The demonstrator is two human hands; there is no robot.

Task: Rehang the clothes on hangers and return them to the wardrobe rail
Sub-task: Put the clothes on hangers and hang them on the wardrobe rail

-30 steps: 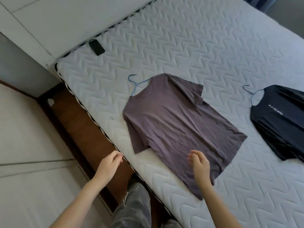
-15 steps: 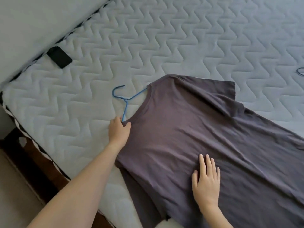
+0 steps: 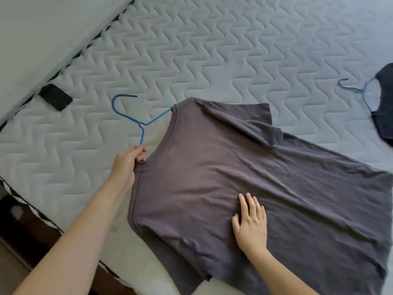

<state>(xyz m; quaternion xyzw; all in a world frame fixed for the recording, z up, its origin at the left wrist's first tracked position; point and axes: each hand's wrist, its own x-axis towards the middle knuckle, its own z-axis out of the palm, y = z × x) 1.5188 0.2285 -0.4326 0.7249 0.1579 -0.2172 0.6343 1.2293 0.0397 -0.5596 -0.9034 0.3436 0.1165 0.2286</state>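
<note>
Left hand [image 3: 127, 165] at centre left of frame, forearm stretched in from lower left, grip clamped on blue hanger [image 3: 136, 120] at the collar edge of the grey t-shirt [image 3: 244, 167]. Hanger hook pointing to upper left, one arm tucked inside the neck. Right hand [image 3: 251, 224] at lower centre, forearm in from bottom right, fingers spread apart, palm pressed flat on shirt body, gripping nothing. Shirt spread flat on quilted mattress [image 3: 212, 50], centre to right of frame. Dark shirt [image 3: 382, 107] with thin hanger [image 3: 357, 90] at right edge. Black phone [image 3: 55, 100] at upper left.
</note>
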